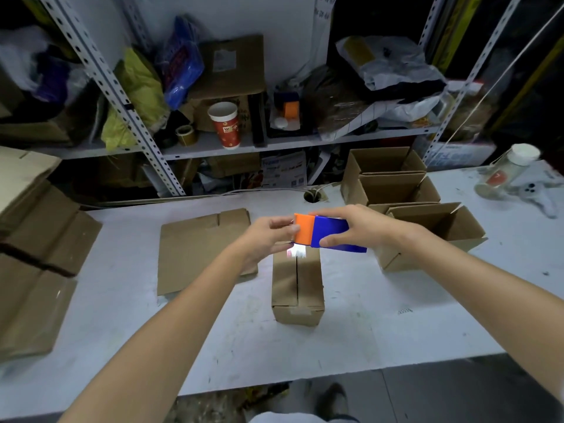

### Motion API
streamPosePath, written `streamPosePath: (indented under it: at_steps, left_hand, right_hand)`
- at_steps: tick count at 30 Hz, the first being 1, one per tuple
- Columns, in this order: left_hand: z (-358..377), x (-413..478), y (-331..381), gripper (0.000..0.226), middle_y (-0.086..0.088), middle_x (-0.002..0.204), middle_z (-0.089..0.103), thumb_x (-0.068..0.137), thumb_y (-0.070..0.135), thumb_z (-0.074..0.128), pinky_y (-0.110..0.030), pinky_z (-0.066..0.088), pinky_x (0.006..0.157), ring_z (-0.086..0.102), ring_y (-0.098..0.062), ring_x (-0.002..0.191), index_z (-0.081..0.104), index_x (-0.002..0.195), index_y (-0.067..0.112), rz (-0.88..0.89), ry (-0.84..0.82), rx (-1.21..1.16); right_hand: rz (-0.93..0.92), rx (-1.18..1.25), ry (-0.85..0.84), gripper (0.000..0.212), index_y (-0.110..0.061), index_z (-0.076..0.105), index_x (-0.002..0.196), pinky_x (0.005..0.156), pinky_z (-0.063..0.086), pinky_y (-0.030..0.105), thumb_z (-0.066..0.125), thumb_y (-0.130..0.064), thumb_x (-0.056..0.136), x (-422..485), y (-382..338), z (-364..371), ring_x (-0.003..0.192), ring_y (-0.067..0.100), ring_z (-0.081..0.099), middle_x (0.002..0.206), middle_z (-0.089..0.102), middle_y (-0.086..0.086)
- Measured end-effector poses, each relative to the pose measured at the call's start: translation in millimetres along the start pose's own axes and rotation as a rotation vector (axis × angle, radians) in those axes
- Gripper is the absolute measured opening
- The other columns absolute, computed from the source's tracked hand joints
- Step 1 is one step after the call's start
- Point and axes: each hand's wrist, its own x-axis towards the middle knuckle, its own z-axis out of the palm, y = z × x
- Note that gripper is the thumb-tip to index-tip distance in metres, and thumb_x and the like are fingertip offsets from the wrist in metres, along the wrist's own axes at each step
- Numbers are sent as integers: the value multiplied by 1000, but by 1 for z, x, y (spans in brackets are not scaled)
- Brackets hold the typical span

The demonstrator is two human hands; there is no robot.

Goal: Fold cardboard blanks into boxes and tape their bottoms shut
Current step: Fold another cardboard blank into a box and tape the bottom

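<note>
Gripping the tape dispenser point(331, 232) at both ends, left hand point(262, 236) and right hand point(351, 222), over the box point(297, 285).

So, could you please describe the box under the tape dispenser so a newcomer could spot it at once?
Start at the white table, then look at its middle, just below the orange-and-blue tape dispenser. The box there shows closed flaps with a centre seam, unlike the open-topped boxes on its right.

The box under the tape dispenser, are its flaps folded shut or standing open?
Folded shut: the box shows two flaps lying flat, meeting along a centre seam, just below the tape dispenser.
</note>
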Motion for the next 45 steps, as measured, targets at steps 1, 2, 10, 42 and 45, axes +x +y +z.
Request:
streamPosePath:
  at_steps: [1, 2, 10, 42, 45]
  left_hand:
    - [-2, 1, 0, 39, -10, 122, 69, 94, 25, 68, -37, 56, 96, 68, -22, 111, 62, 129, 9, -9, -10, -56]
    - [-4, 2, 0, 33, -11, 117, 72, 96, 24, 65, -35, 57, 93, 70, -22, 108, 65, 124, 8, -15, -7, -94]
    - [-29, 22, -7, 15, -14, 101, 73, 95, 9, 66, -23, 59, 68, 71, -19, 83, 71, 108, 3, -35, 421, 27]
    - [-25, 63, -61, 30, -2, 117, 69, 89, 34, 71, -34, 54, 87, 64, -20, 106, 68, 117, 22, -207, 306, 235]
    - [-17, 61, -75, 29, 6, 107, 74, 72, 37, 72, -42, 56, 95, 69, -18, 101, 71, 100, 36, -123, 275, 206]
  right_hand:
    - [3, -3, 0, 72, -41, 34, 149, 69, 46, 18, 70, -50, 88, 1, 0, -2, 102, 9, 53, 118, 47, -16]
    - [7, -4, -4, 72, -41, 34, 149, 68, 45, 17, 70, -50, 88, 1, -1, -5, 99, 8, 53, 117, 47, -17]
    - [40, -240, -73, 71, -35, 36, 149, 80, 50, 30, 65, -58, 88, 16, -7, -17, 103, 13, 53, 127, 54, -8]
    - [298, -187, -251, 77, -32, 36, 150, 89, 51, 35, 70, -54, 86, 61, 69, 0, 118, 21, 52, 141, 50, -2]
    - [279, -172, -240, 76, -31, 36, 150, 89, 51, 36, 70, -54, 86, 60, 68, 1, 118, 22, 52, 141, 50, -1]
